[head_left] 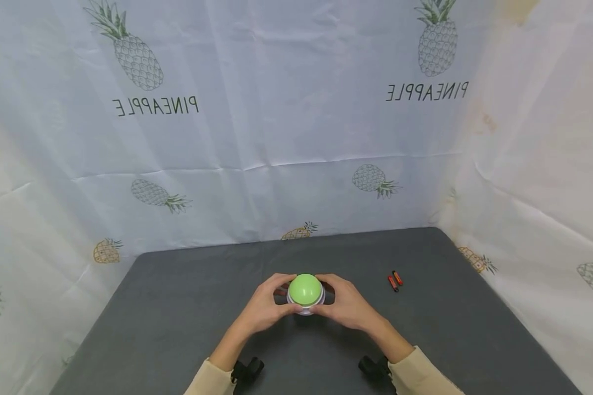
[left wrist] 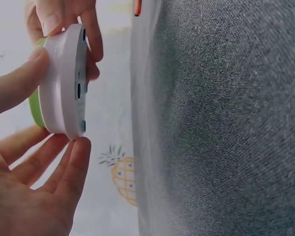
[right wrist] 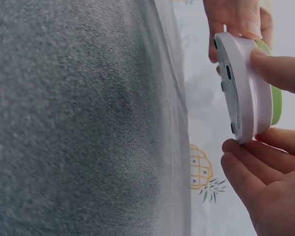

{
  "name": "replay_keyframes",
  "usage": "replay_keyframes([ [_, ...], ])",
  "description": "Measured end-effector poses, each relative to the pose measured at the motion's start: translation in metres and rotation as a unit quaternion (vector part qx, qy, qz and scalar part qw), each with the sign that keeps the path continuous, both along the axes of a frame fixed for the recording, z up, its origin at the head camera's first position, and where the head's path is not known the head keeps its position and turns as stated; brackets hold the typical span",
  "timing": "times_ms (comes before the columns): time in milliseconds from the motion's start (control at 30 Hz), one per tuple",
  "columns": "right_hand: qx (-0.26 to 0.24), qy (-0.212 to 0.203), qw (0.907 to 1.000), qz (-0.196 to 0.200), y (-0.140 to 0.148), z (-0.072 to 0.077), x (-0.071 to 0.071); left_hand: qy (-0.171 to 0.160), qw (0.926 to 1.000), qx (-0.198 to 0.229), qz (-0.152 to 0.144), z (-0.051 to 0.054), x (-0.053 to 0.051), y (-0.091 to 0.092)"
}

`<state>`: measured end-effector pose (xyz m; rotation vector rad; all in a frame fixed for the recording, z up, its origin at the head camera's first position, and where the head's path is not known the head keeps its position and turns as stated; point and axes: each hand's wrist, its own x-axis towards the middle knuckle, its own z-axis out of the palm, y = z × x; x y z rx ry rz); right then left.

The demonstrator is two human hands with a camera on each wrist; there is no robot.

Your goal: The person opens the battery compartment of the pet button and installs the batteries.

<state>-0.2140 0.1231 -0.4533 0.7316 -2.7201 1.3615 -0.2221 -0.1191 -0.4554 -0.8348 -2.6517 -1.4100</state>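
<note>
Both hands hold a round push button [head_left: 305, 291] with a green dome and a white base, a little above the dark table. My left hand [head_left: 267, 304] grips its left side, thumb at the near edge and fingers round the far side. On the opposite side my right hand [head_left: 348, 304] grips it the same way. In the left wrist view the white base [left wrist: 64, 83] stands off the table, and small dark feet show on its underside. The right wrist view shows the green dome [right wrist: 277, 105] facing away from the table.
Two small red-and-black batteries [head_left: 395, 281] lie side by side on the dark tabletop [head_left: 188, 307], right of the hands. White cloth [head_left: 277, 131] printed with pineapples hangs behind the table and along both sides.
</note>
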Motion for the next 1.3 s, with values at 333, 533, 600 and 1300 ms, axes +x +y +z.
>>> replay_keyframes([
  [333,-0.030,-0.008,0.9988,0.039,0.009,0.003,-0.006,-0.028,0.9994,0.017,-0.013,0.002,0.002,0.002],
  [533,-0.052,-0.018,0.9976,0.041,0.014,0.009,-0.010,-0.027,0.9986,0.035,-0.031,0.003,0.002,0.005],
  [600,-0.053,-0.027,0.9974,0.040,0.015,0.011,-0.011,-0.020,0.9987,0.037,-0.030,0.004,0.001,0.006],
  [1300,-0.038,-0.065,0.9948,0.069,0.019,0.022,-0.009,-0.035,0.9957,0.086,-0.002,0.002,-0.001,0.005],
])
